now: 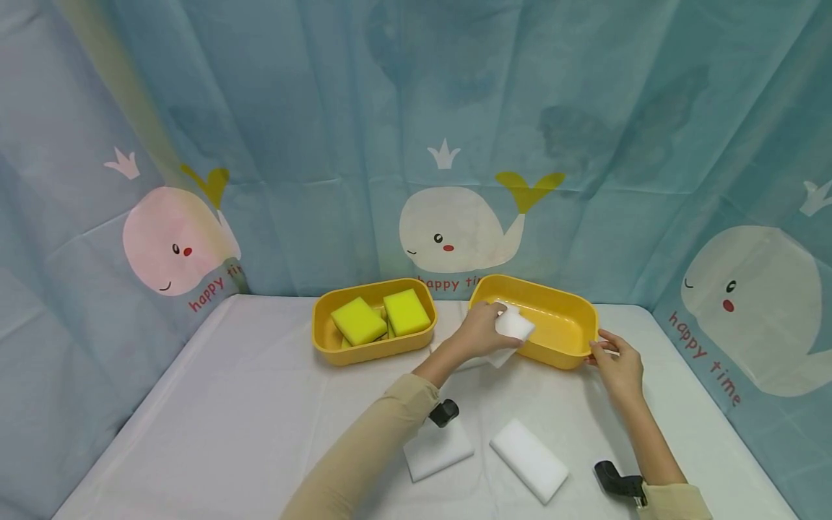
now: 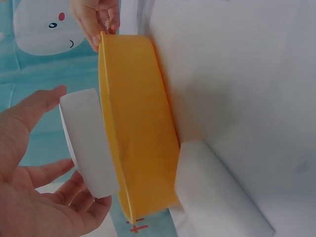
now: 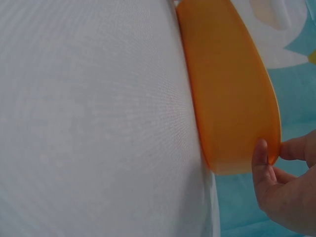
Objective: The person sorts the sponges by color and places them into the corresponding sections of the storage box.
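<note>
My left hand [image 1: 484,332] grips a white sponge block [image 1: 516,323] at the near left rim of a yellow plastic basin [image 1: 559,318]. In the left wrist view, the held white sponge [image 2: 89,143] sits between thumb and fingers, beside the basin's rim. My right hand [image 1: 620,365] pinches the right end of that basin's rim; the right wrist view shows thumb and fingers on the basin wall [image 3: 229,98]. Below the left hand, another white sponge [image 2: 212,192] lies on the table against the basin's outside. The part of the basin's interior that shows in the head view holds nothing.
A second yellow basin [image 1: 373,355] at the left holds several yellow sponges [image 1: 359,321]. Two white sponges, one left [image 1: 437,453] and one right [image 1: 529,460], lie on the white tabletop nearer the body. A blue whale-print curtain [image 1: 325,180] stands behind and at both sides.
</note>
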A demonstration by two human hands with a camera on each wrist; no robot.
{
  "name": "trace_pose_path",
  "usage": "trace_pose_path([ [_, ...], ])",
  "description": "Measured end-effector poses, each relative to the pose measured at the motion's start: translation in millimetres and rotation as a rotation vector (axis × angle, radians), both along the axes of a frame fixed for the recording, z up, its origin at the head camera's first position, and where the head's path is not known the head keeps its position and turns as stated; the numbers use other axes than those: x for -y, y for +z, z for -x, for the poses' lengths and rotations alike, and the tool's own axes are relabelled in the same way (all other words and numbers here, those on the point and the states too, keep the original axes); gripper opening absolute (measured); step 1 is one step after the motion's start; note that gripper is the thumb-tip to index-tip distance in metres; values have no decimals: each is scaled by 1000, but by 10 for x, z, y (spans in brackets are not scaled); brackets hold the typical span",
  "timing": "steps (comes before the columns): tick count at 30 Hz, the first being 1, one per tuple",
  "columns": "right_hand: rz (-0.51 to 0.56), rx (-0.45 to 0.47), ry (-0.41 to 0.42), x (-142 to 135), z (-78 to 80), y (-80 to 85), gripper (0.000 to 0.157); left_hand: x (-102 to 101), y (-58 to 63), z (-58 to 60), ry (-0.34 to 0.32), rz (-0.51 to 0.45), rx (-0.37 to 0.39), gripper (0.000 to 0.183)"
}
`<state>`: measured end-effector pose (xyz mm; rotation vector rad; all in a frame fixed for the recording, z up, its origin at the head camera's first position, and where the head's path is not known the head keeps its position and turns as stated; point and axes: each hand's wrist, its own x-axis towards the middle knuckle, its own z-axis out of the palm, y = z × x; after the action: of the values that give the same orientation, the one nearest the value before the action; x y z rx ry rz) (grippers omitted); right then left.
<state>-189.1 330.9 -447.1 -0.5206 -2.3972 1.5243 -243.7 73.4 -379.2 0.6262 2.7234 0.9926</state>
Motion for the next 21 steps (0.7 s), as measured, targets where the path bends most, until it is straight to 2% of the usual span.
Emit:
trace_pose_path([
  [9,-2,0,-9,0,-6,4,49,-169,17,55,71,5,4,77],
  [21,9,2,-1,-3,2,-1,49,-339,36,117,93,42,-32,74],
])
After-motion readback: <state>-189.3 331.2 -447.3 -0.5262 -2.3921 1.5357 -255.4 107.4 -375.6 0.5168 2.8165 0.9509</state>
